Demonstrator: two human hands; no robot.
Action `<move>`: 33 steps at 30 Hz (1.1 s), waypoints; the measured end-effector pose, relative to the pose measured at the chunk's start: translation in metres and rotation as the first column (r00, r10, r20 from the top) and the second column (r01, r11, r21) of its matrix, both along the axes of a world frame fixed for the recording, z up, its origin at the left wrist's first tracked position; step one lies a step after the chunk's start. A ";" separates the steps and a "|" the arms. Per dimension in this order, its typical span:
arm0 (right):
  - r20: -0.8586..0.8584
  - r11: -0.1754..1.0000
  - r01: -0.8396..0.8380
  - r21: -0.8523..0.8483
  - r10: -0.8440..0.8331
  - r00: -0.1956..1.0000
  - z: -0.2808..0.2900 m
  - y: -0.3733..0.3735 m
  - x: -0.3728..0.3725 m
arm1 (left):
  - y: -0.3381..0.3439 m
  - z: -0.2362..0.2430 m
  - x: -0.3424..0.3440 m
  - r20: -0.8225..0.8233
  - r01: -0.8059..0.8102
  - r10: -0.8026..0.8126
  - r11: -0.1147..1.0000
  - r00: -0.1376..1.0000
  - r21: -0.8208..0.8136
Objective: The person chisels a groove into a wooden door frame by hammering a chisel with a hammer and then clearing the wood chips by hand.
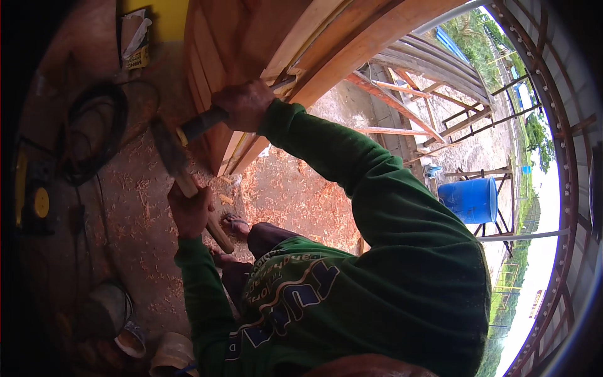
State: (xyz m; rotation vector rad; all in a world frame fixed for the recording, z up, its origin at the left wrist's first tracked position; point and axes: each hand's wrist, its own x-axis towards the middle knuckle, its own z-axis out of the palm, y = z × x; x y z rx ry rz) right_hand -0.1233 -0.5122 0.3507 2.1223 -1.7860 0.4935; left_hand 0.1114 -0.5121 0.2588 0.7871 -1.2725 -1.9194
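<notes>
My left hand (190,210) is wrapped round the wooden handle of a hammer (186,183), whose dark head is raised beside the chisel's butt end. Whether the two touch, I cannot tell. In my right hand (244,105) is a chisel (204,124) with a black handle and a yellowish end. Its metal blade points away to the right, against a tall reddish-brown wooden piece (342,60) made of long boards. A long groove or gap runs between the boards there. My fingers partly hide the chisel, and the blade's tip is hard to make out.
Wood shavings (295,195) litter the floor round my feet. At left lie a coiled black cable (94,132) and a yellow-and-black power tool (38,201). Buckets (107,308) stand lower left. Beyond my right arm are stacked planks (433,66) on a timber frame and a blue drum (468,200).
</notes>
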 end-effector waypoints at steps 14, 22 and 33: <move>-0.022 0.995 -0.096 0.013 0.096 0.995 0.016 0.002 0.011 | 0.002 0.010 0.030 0.037 -0.056 0.056 0.998 0.998 -0.016; 0.043 0.995 -0.089 -0.034 0.091 0.995 0.025 -0.003 0.002 | 0.010 0.024 0.014 -0.007 -0.122 0.122 0.993 0.993 0.011; 0.071 0.998 -0.010 -0.069 0.015 0.997 0.031 -0.001 0.000 | -0.003 0.031 -0.016 0.102 0.024 -0.008 0.987 0.995 -0.161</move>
